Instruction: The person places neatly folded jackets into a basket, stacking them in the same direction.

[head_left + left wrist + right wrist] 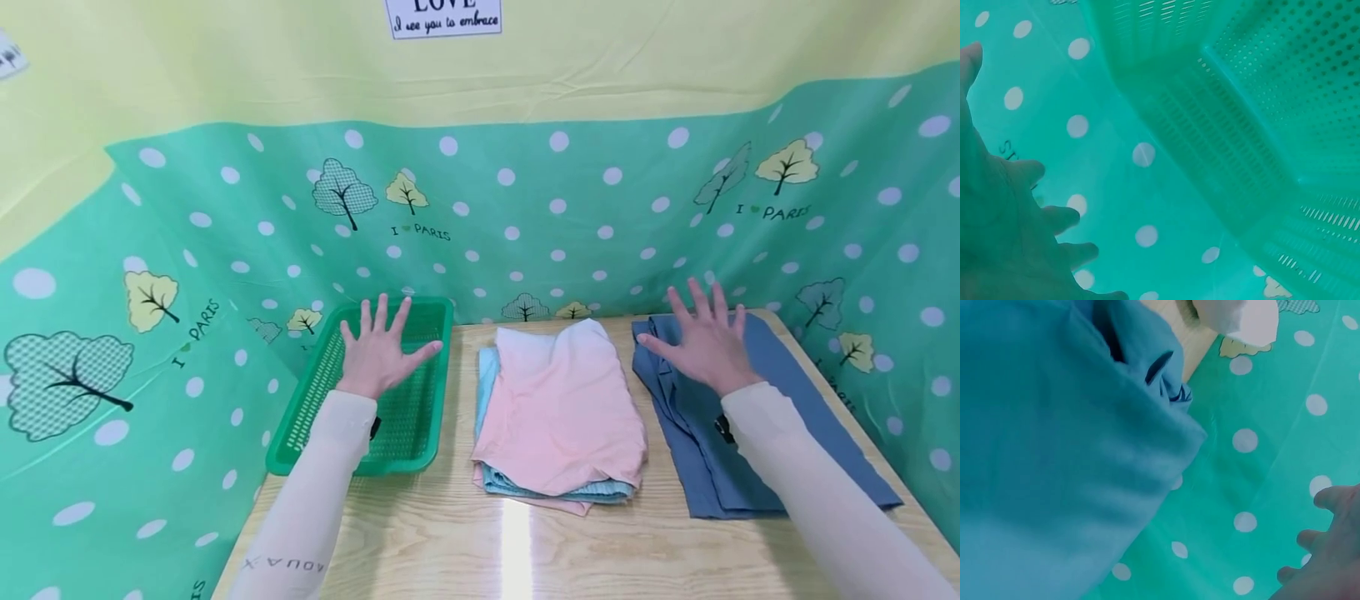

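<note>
My left hand [377, 357] is spread over the green plastic basket [437, 417], fingers straight and holding nothing. In the left wrist view the basket's slotted wall [1216, 137] shows beside the splayed fingers [1063, 219]. On the right, my other hand [705, 343] hovers with its fingers fanned out above a folded blue-grey cloth [795, 392]. That cloth [1072, 462] fills the left of the right wrist view, apart from the fingertips [1310, 540]. Between both hands lies a stack of folded cloths, a pink one [558, 408] on top and light blue ones [517, 483] beneath.
A pale wooden table [420, 533] carries everything. Around its back and sides hangs a green and yellow curtain [555, 200] with white dots and printed trees. The basket stands close to the left curtain, the blue-grey cloth close to the right one.
</note>
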The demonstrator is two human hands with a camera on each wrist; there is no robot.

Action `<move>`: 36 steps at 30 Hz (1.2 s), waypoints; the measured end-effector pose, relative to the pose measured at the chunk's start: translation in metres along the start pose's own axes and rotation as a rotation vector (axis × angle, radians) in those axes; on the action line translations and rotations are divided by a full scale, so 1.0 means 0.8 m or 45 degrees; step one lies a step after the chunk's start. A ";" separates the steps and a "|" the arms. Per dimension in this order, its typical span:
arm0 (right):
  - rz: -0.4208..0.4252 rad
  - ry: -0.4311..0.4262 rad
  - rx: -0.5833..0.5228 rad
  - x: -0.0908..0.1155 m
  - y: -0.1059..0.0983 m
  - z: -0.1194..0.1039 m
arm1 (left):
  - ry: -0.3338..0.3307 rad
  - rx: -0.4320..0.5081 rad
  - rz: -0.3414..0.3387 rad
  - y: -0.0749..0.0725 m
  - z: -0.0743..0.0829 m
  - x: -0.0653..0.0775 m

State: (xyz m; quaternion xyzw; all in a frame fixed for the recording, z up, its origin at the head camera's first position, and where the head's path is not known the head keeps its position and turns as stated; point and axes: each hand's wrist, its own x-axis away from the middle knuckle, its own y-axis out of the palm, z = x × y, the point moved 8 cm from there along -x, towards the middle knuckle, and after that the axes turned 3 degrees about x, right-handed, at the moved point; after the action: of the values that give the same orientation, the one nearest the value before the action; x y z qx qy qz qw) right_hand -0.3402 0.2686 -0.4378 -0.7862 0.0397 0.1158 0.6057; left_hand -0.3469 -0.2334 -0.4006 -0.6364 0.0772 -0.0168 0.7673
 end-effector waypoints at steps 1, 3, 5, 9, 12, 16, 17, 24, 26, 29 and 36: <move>-0.003 0.000 -0.004 0.002 0.001 -0.003 | 0.001 0.000 -0.004 -0.002 0.002 0.001; -0.014 0.001 -0.020 0.007 0.004 -0.010 | 0.005 -0.001 -0.017 -0.007 0.010 0.005; -0.036 -0.001 -0.048 0.012 0.010 -0.018 | 0.026 0.002 -0.021 -0.014 0.024 0.013; -0.064 -0.024 -0.103 0.022 0.024 -0.041 | 0.151 0.012 0.055 -0.027 0.069 0.037; -0.075 -0.053 -0.154 0.029 0.036 -0.058 | 0.293 0.069 0.222 -0.030 0.108 0.057; -0.141 -0.058 -0.254 0.040 0.060 -0.072 | 0.422 0.275 0.399 -0.006 0.149 0.083; -0.167 -0.047 -0.292 0.043 0.067 -0.074 | 0.429 0.343 0.402 0.006 0.157 0.089; -0.332 0.101 -0.668 0.066 0.116 -0.082 | 0.195 0.748 0.086 0.110 0.172 0.114; -0.356 0.154 -0.752 0.070 0.126 -0.083 | 0.089 0.738 0.057 0.131 0.166 0.114; -0.375 0.230 -0.866 0.073 0.137 -0.081 | -0.078 0.659 0.060 0.153 0.150 0.110; -0.463 0.416 -1.002 0.068 0.153 -0.074 | -0.324 0.792 -0.019 0.182 0.130 0.092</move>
State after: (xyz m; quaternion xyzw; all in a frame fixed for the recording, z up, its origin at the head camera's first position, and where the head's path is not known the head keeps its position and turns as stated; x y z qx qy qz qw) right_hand -0.3040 0.1837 -0.5514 -0.9585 -0.0509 -0.1113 0.2575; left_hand -0.2704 -0.1132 -0.5319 -0.3693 -0.0327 0.0342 0.9281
